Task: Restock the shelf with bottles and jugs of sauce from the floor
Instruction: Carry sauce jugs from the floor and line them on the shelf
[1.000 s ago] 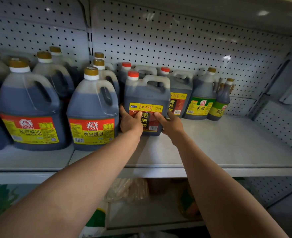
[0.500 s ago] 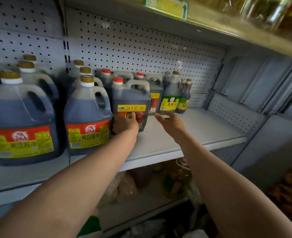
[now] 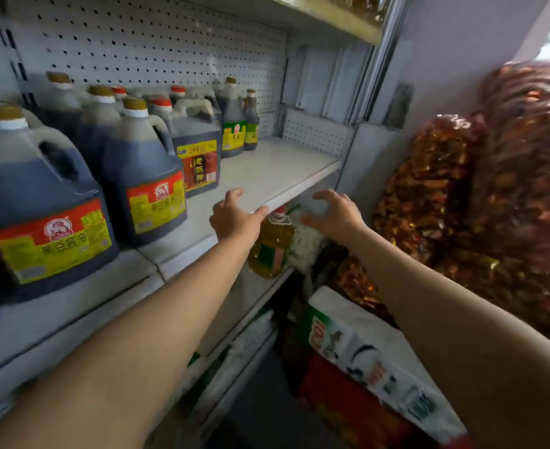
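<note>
The white shelf [image 3: 277, 176] carries dark sauce jugs along its left and back. A red-capped jug with a yellow and red label [image 3: 199, 157] stands near the shelf's middle, free of both hands. Beside it are big gold-capped jugs [image 3: 144, 176] with red and yellow labels. My left hand [image 3: 234, 215] hovers by the shelf's front edge, fingers loosely spread, holding nothing. My right hand [image 3: 335, 212] is out past the edge to the right, fingers spread and empty. Two green-labelled bottles [image 3: 234, 131] stand at the back.
A yellow oil bottle with a red cap [image 3: 272, 244] sits on the lower shelf under my left hand. Large bags of red dried goods [image 3: 481, 202] pile up on the right. A white and red printed sack [image 3: 364, 358] lies below my right arm.
Both hands let go of the red-capped jug and drew back to the shelf's front edge. The view swung right, bringing the bags and lower shelf into sight.
</note>
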Tool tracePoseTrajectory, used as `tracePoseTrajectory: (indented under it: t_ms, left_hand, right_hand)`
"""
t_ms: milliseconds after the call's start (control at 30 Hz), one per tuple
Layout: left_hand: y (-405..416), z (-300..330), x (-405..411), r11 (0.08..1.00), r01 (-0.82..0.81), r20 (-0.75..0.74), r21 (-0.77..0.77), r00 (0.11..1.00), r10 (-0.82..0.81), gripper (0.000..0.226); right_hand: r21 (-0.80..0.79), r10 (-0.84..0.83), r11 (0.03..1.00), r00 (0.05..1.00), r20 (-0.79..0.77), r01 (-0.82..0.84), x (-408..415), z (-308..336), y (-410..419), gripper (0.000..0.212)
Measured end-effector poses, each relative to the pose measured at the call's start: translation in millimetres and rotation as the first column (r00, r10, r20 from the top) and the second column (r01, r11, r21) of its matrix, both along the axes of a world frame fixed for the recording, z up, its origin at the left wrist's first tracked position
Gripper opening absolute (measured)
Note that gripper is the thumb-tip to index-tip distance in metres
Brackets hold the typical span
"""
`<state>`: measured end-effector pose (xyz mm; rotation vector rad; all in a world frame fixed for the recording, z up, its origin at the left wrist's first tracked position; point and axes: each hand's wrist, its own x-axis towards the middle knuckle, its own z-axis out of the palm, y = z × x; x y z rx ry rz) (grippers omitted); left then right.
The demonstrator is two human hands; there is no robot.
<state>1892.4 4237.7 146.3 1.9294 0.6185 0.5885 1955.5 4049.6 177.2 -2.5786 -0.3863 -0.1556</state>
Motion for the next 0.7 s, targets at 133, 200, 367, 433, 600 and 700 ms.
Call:
tracePoseTrajectory:
  t_ms: [133,200,367,433,600,700]
  left_hand:
    - [-30,-2,-37,0.986,0.168,-0.005,0.022,0.986,-0.168,0.059]
    - [-48,-5,-56,0.966,0.253,-0.024,0.060,0.968,-0.252,0.061]
    - [-90,-3,-90,0.912,0.391,-0.069,0.128,0.920,-0.385,0.069]
    - [-106,-2,-104,0.899,0.415,-0.081,0.137,0.909,-0.408,0.071]
    - [-152,-3,-148,0.862,0.488,-0.110,0.137,0.873,-0.476,0.071]
    - [-186,-1,-176,0.836,0.532,-0.111,0.136,0.847,-0.520,0.071]
  right_hand:
    - [-0.065,-0.118,0.991,0.993,0.024,0.119,-65,-1,-36,0.073]
    - [-0.105,-0.164,0.981,0.986,0.024,0.166,-94,0,-56,0.074]
    - [-0.121,-0.273,0.955,0.962,-0.001,0.271,-145,1,-101,0.078]
    - [-0.112,-0.299,0.948,0.954,0.001,0.297,-165,1,-118,0.079]
    - [-0.128,-0.363,0.925,0.931,-0.024,0.357,-225,4,-163,0.079]
    - [-0.133,-0.401,0.909,0.916,-0.015,0.395,-264,7,-197,0.077]
